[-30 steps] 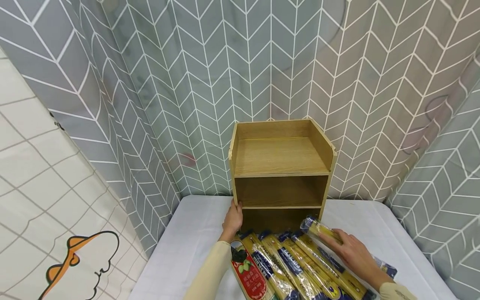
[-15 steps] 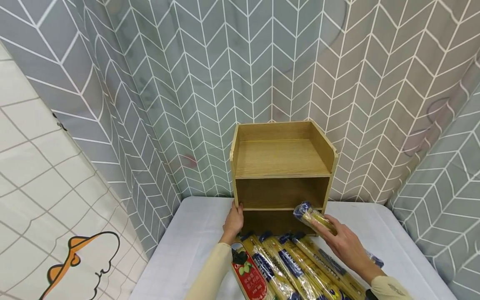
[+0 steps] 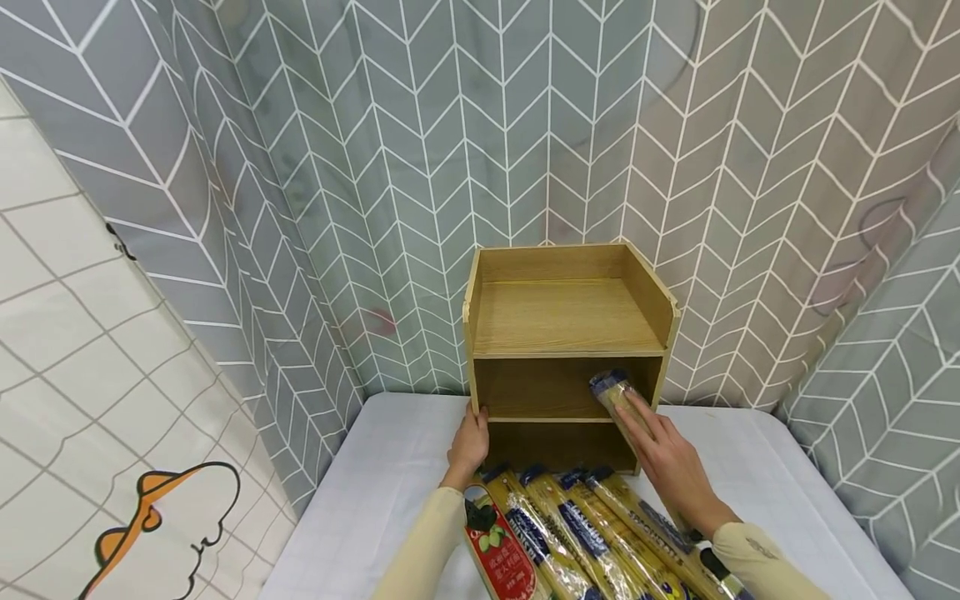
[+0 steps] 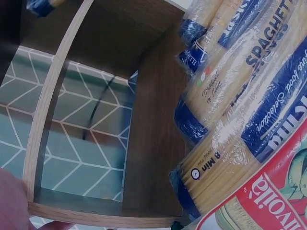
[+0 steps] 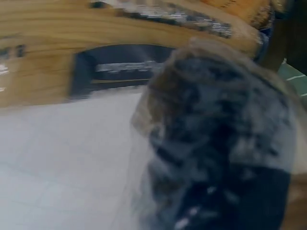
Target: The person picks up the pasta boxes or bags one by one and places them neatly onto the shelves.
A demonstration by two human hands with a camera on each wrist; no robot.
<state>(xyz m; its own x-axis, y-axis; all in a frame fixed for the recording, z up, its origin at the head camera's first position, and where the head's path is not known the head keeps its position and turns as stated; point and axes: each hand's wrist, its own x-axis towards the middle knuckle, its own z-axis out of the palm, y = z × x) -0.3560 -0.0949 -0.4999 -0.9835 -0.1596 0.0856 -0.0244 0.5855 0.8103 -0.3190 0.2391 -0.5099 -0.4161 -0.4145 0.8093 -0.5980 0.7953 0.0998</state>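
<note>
A small wooden shelf (image 3: pixel 570 312) stands on the white-covered table. My left hand (image 3: pixel 468 446) grips the lower front edge of its left side panel. In my right hand (image 3: pixel 671 467) is a pack of spaghetti (image 3: pixel 611 390), held slanted with its blue far end at the right of the middle compartment's opening. That blue wrapped end (image 5: pixel 211 143) fills much of the right wrist view, blurred. Several more spaghetti packs (image 3: pixel 585 529) lie side by side in front of the shelf. At their left lies a red-labelled pack (image 3: pixel 502 554) with olives printed on it.
The bottom compartment (image 3: pixel 555 446) opens just behind the row of packs. White table cloth (image 3: pixel 397 450) extends left and right of the shelf. A patterned grey curtain (image 3: pixel 420 208) hangs close behind, with a white checked sheet (image 3: pixel 112 375) at the left.
My right hand has carried the spaghetti pack up and left, from beside the lower compartment to the middle compartment's opening. My left hand has stayed on the shelf's side.
</note>
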